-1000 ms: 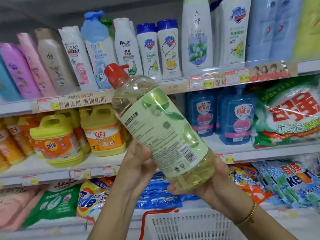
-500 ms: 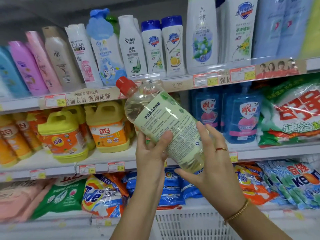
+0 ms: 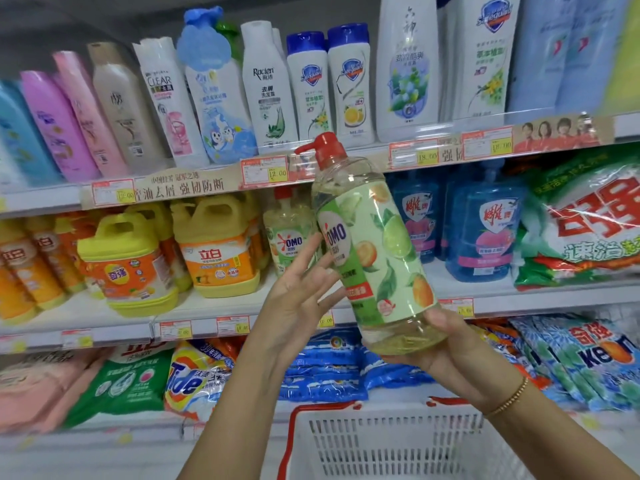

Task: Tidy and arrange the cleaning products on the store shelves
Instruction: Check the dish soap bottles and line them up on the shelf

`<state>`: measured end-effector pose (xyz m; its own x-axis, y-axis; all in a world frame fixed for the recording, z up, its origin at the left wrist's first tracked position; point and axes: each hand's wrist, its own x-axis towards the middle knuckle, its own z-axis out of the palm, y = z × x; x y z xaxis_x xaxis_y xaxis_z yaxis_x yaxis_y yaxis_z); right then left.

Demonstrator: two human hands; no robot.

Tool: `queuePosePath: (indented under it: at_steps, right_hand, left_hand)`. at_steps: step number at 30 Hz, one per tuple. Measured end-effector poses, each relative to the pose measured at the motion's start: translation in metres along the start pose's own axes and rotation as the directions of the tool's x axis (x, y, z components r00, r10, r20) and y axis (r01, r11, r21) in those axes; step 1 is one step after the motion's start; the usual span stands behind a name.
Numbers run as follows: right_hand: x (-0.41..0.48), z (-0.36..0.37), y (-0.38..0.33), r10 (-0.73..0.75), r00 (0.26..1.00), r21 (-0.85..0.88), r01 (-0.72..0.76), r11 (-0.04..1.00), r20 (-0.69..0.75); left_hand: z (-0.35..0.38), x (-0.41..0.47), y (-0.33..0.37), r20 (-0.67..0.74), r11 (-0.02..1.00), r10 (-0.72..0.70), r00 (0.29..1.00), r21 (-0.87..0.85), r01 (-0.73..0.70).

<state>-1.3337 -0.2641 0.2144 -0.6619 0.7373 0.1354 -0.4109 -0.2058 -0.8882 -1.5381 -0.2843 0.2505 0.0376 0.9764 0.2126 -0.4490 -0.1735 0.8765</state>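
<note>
Bottle: You hold the OMO pump bottle (image 3: 377,258) in the air in front of the middle shelf (image 3: 485,285), slightly tilted, with its front label facing you.
Right hand: Your right hand (image 3: 450,344) cups the base from below, fingers curled around it.
Left hand: Your left hand (image 3: 298,299) is spread flat, fingertips touching the label's side.
Progress: The bottle is not yet shelved. A matching OMO bottle (image 3: 289,237) stands just behind it, so its spot is probably beside that one.

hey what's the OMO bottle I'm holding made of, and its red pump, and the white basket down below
The OMO bottle looks like clear glossy plastic: yellowish liquid shows through it above and below the printed green label. Its red pump looks like opaque moulded plastic, smooth with a slight sheen. The basket is probably rigid white plastic, judging by its moulded slotted wall, with a red rim and a matte look.
</note>
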Motion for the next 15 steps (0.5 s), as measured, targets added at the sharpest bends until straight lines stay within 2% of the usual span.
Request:
queuePosePath:
  at_steps: [3, 6, 9, 13, 15]
  right_hand:
    - [-0.004, -0.004, -0.002, 0.071, 0.982, 0.125, -0.094, 0.988, 0.177]
    - [-0.006, -0.004, -0.001, 0.102, 0.926, 0.241, -0.199, 0.95, 0.365]
    - [-0.008, 0.0, 0.004, 0.132, 0.863, 0.214, -0.264, 0.941, 0.487]
    - [-0.016, 0.012, 0.004, 0.19, 0.797, 0.163, -0.337, 0.927, 0.573]
    - [-0.021, 0.021, -0.001, 0.251, 0.801, 0.181, -0.403, 0.897, 0.543]
  left_hand:
    - [-0.009, -0.005, 0.003, -0.009, 0.999, -0.007, 1.0, -0.04, 0.006]
    - [-0.006, -0.01, 0.005, 0.006, 0.999, -0.013, 1.0, -0.039, 0.013]
    - [-0.001, -0.012, 0.008, 0.026, 0.994, 0.032, 0.999, -0.104, -0.029]
    - [-0.007, -0.021, 0.014, -0.022, 0.98, 0.063, 0.998, -0.188, -0.066]
    - [-0.009, -0.028, 0.016, -0.016, 0.967, 0.077, 0.997, -0.242, -0.079]
